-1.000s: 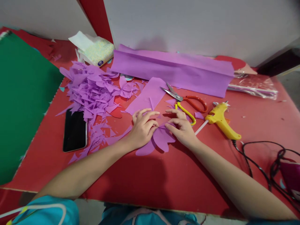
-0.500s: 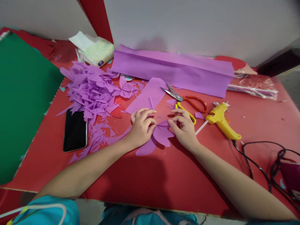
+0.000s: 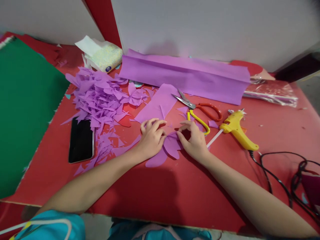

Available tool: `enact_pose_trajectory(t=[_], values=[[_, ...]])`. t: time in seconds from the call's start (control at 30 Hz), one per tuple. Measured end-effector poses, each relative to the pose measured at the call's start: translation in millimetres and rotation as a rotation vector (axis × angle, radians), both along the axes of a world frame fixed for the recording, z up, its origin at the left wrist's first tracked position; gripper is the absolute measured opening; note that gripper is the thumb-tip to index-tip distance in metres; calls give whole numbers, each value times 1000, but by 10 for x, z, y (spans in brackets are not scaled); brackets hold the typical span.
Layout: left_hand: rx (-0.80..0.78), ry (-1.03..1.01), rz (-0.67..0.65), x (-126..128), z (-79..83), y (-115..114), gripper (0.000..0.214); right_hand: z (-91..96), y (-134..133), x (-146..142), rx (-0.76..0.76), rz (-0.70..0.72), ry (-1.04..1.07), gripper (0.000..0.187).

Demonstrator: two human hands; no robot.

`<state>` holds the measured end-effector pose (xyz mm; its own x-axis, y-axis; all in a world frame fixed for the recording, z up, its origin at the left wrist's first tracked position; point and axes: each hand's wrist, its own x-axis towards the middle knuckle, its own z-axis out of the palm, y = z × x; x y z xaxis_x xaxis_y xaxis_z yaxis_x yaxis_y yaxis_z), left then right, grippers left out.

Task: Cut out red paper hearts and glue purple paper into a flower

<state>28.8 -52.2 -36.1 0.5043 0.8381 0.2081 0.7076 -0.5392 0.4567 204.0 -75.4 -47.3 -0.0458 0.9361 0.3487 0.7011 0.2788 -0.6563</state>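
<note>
L hand [image 3: 153,139] and R hand [image 3: 195,140], fingertips clamped on purple cutout [image 3: 172,147], scissors [image 3: 192,106] beyond, glue gun [image 3: 235,128] twd R edge of table [image 3: 195,193]

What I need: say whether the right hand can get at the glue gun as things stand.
Probably yes: the glue gun lies uncovered near the right hand, though that hand seems to pinch purple petals it would first have to release.

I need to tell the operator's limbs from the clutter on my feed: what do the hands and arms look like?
The left hand and right hand are bare, with no glove, ring or watch visible. Both forearms are uncovered. The left sleeve is turquoise, crossed by white trim with some yellow.
</note>
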Motion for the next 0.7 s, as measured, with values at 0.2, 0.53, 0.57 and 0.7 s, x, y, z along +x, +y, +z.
enact_pose_trajectory(t=[0.2, 0.53, 0.57, 0.7], values=[[-1, 6, 0, -3, -8, -1, 11, 43, -13, -7, 170, 13, -173, 9], [-11, -2, 6, -2, -8, 0, 11, 56, -43, -3, 77, 159, -317, 12], [-13, -5, 7, -3, -12, 3, 11, 56, -40, 6, 71, 162, -323, 11], [-33, -18, 3, -10, -13, 18, 10, 62, -30, 38, 68, 184, -324, 11]])
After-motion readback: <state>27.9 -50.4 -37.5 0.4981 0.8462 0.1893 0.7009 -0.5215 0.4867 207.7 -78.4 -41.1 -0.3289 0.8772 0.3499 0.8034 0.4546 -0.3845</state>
